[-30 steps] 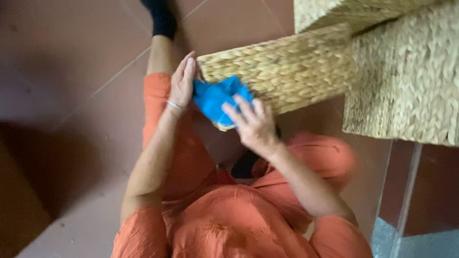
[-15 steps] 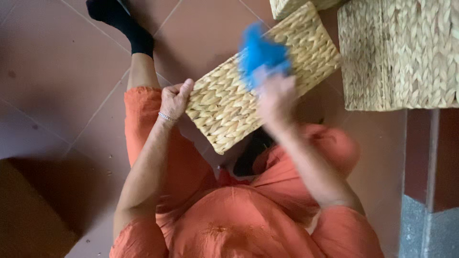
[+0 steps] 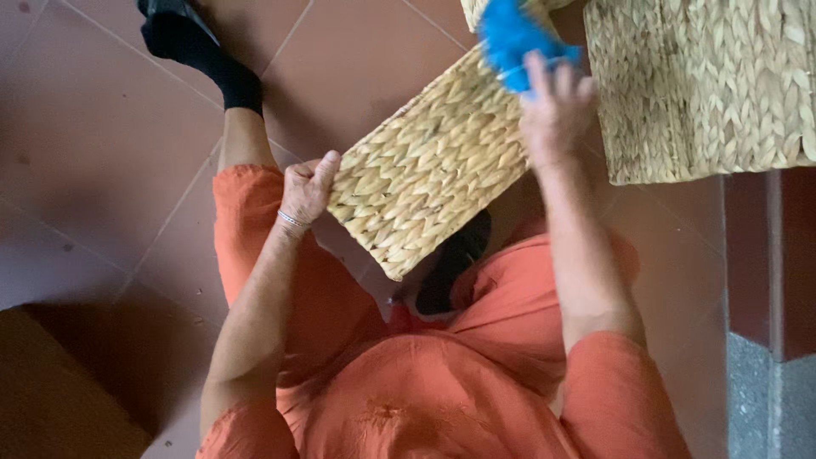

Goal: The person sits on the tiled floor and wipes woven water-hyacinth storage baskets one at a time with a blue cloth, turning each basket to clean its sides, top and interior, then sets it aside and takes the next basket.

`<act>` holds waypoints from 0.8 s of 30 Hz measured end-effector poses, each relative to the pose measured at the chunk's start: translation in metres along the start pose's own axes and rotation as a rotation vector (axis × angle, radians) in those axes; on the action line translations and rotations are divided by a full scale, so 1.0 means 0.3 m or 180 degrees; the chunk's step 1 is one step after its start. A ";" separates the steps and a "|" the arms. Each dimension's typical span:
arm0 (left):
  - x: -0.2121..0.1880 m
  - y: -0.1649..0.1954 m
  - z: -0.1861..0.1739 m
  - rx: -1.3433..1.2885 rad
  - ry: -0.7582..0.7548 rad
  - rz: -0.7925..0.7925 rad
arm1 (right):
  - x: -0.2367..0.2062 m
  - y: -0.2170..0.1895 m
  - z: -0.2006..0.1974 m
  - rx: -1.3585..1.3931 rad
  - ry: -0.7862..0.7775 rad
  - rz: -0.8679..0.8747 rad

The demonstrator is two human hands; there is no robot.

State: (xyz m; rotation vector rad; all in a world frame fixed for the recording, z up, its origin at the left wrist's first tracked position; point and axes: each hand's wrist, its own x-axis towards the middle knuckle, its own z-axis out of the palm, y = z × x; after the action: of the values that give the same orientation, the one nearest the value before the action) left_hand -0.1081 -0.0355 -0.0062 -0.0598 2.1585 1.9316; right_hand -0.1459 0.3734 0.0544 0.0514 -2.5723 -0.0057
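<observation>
Your left hand [image 3: 308, 189] is clamped on the near left corner of the basket [image 3: 429, 166], fingers curled over its edge. Your right hand [image 3: 554, 106] is closed around a blue cloth [image 3: 512, 36], pressing it to the basket's far right end. The basket is a flat woven panel held above your lap, its long axis running on a diagonal from lower left, near your knee, to upper right. Its lower corner points toward your waist. A second, larger woven basket [image 3: 705, 85] stands just beside it on the right, on the red tile floor [image 3: 93, 144]. Your black sock [image 3: 200, 53] shows at upper left.
</observation>
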 end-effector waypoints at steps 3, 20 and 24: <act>-0.001 0.014 0.003 0.0181 0.0028 0.0125 | -0.008 0.115 0.020 -0.0730 0.0105 0.0216; 0.037 -0.063 -0.026 0.0047 0.0176 0.0198 | -0.247 -0.359 -0.334 0.1475 -0.0252 -0.1367; 0.022 -0.021 -0.030 0.0478 0.0010 0.0006 | -0.182 0.038 -0.234 0.0035 -0.0779 0.0203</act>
State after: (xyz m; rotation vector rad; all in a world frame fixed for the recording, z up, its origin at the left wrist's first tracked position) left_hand -0.1147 -0.0442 -0.0127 -0.0338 2.2986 1.7652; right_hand -0.0624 0.3872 0.0843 -0.0292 -2.8175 0.0280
